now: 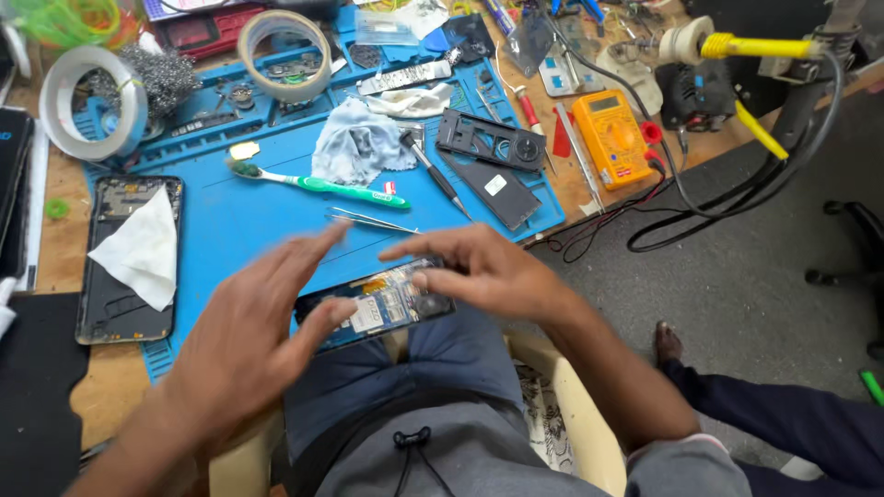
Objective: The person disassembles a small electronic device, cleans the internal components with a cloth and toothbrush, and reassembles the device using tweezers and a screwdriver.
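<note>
Partly under both hands [249, 340] [479, 271], opened phone [378, 308].

Green toothbrush [318, 184], yellow multimeter [612, 138], tweezers [368, 219]

Single head view, aimed steeply down and forward from close above; blue work mat [230, 230] framed ahead, lap at bottom.
</note>
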